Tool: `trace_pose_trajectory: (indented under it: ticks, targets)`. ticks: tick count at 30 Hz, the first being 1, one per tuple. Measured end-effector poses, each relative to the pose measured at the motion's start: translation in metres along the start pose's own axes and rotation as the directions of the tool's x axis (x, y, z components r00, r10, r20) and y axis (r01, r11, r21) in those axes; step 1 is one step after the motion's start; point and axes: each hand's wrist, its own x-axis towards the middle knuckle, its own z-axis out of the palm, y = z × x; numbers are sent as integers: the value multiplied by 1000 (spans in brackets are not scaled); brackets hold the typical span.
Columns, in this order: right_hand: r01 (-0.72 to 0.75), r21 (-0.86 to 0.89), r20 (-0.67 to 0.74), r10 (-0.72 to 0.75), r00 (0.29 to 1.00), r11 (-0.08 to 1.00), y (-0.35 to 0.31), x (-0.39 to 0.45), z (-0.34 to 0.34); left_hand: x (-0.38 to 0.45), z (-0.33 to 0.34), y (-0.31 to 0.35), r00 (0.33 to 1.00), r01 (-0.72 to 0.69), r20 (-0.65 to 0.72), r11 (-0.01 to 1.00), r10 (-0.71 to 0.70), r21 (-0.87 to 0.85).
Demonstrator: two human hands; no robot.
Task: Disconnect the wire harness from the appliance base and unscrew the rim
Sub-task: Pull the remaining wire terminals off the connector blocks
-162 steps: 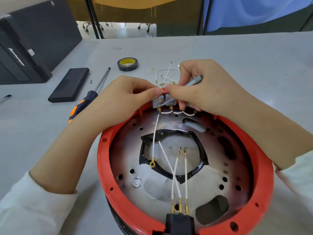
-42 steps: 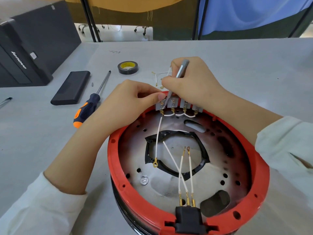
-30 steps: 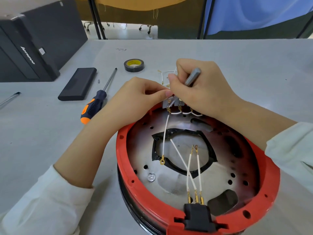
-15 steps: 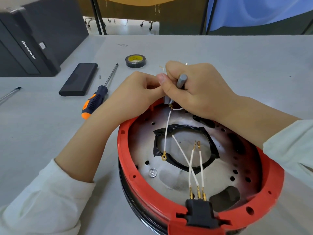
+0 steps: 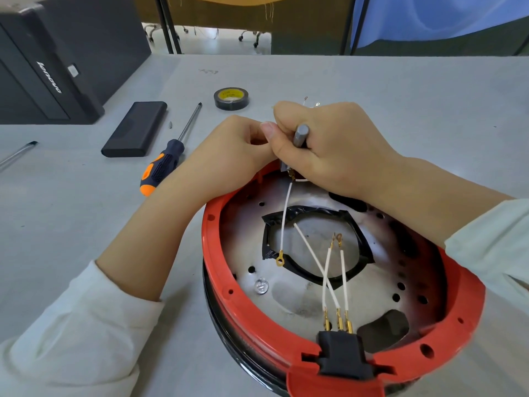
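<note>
The upturned appliance base has a red rim (image 5: 229,285) around a steel plate (image 5: 300,287). White harness wires (image 5: 327,270) with gold ring ends run from a black socket (image 5: 340,356) at the near rim. One white wire (image 5: 286,213) climbs to a grey terminal block (image 5: 284,167) at the far rim. My right hand (image 5: 329,150) grips a thin grey tool (image 5: 300,134), pointed down at that block. My left hand (image 5: 229,156) pinches the block from the left; most of the block is hidden by both hands.
An orange-and-black screwdriver (image 5: 169,161) lies left of the base. A black flat case (image 5: 136,128), a roll of black tape (image 5: 231,98) and a black computer box (image 5: 48,58) sit farther left. Loose wires (image 5: 310,103) show behind my right hand.
The grey tool has swung from slanted to nearly upright over the terminal block. Both hands have closed tighter over the block, hiding its terminals. My view has shifted slightly.
</note>
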Motion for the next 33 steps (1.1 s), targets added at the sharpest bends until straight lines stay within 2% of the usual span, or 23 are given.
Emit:
trace_pose_trajectory:
  ticks: [5,10,15,19,23,29,33]
  targets:
    - [-184,93,60,178,982,979,0,9,2,2,1,-2,999,35,-17,999,-35,-2]
    - [-226,101,119,214,970,969,3,12,4,2,3,-2,998,30,-53,1000,-30,7]
    - [-289,220,168,256,952,932,8,19,7,2,2,0,1000,3,-31,1000,-3,-4]
    - [-245,218,134,220,966,945,5,12,5,1,1,0,1000,9,-30,1000,-9,-5]
    - [-152,108,91,143,986,982,-2,8,-1,1,1,0,999,34,-24,999,-34,5]
    - [-28,-152,156,52,986,988,-8,11,-1,3,-1,0,999,50,-15,998,-50,32]
    - [-42,-155,169,69,983,987,-8,11,-3,3,-1,0,999,48,-7,999,-48,22]
